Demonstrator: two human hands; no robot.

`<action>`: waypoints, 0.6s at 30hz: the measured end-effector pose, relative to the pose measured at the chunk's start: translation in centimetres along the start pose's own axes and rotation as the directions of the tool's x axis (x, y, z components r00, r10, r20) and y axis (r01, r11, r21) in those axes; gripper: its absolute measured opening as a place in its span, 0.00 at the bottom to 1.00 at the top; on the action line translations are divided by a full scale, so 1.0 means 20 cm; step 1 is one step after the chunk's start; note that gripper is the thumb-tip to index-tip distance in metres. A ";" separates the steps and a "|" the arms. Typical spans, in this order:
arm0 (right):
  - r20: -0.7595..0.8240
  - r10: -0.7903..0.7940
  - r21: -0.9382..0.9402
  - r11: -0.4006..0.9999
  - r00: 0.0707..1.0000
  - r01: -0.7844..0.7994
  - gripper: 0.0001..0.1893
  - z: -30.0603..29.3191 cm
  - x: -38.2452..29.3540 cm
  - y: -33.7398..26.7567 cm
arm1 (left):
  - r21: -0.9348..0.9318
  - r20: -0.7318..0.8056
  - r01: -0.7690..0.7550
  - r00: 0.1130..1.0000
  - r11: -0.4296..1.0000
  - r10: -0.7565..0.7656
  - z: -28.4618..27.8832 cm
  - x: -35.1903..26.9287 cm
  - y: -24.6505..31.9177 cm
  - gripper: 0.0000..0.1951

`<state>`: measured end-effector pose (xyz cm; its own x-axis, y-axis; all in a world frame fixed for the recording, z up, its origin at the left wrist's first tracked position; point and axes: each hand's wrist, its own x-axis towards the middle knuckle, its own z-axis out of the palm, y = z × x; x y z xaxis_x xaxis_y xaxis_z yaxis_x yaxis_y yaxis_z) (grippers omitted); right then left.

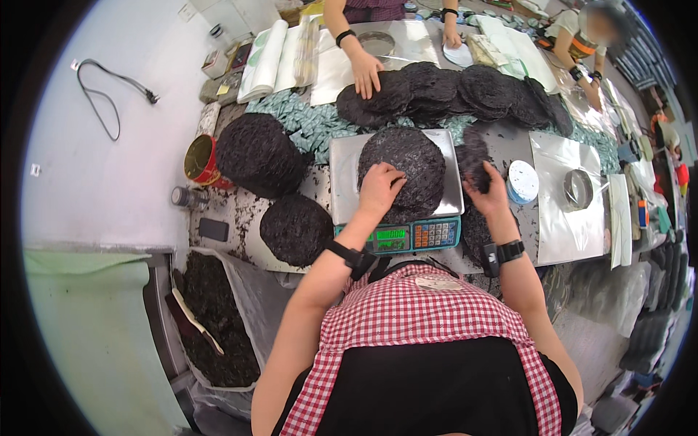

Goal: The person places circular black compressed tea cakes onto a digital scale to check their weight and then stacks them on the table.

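Observation:
A round dark disc of what looks like dried seaweed (417,163) lies on the metal pan of a digital scale (342,191), whose green display is lit. My left hand (383,188) rests on the disc's left part with fingers bent; whether it pinches anything is unclear. Right of the pan, my right hand (486,188) grips a dark, blurred piece of seaweed (475,155). More dark seaweed (477,231) lies below that hand. To the left stand a tall stack of discs (259,155) and a lower disc or stack (297,230).
Behind the scale, a co-worker's hand (366,71) touches a row of overlapping discs (436,90). Small green packets (322,122) lie around. A red tin (203,163), phone (213,229), white-lidded tub (522,182) and metal ring (578,189) flank the scale. An open bag (240,283) holds dark flakes.

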<state>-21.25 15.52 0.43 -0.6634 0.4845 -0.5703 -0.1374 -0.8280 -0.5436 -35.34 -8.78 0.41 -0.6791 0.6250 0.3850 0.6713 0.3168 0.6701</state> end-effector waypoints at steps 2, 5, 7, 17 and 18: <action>0.006 0.068 -0.090 0.994 0.998 -0.067 0.09 0.12 -0.01 0.07 | 0.067 -0.034 0.012 0.999 0.998 -0.010 0.09 -0.02 -0.03 0.05; 0.075 0.082 -0.166 0.984 0.994 -0.069 0.14 0.20 0.05 0.20 | 0.101 -0.032 0.033 0.999 0.994 -0.030 0.14 -0.01 -0.04 0.05; 0.091 0.037 -0.312 0.950 0.995 -0.007 0.18 0.25 0.04 0.24 | 0.184 -0.038 0.049 0.998 0.982 -0.043 0.13 0.01 -0.07 0.06; 0.231 -0.097 -0.908 0.335 0.968 0.251 0.27 0.21 -0.04 0.22 | -0.396 -0.097 0.426 0.861 0.813 -0.498 -0.06 -0.26 -0.32 0.12; 0.338 -0.175 -0.864 0.332 0.925 0.379 0.31 0.17 -0.06 0.23 | -0.295 -0.016 0.390 0.911 0.872 -0.413 0.00 -0.23 -0.21 0.11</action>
<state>-23.60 10.16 0.63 -0.8382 0.4974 -0.2235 0.3383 0.1527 -0.9286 -35.13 -13.01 -4.19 -0.9002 0.4273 0.0841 0.2329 0.3092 0.9220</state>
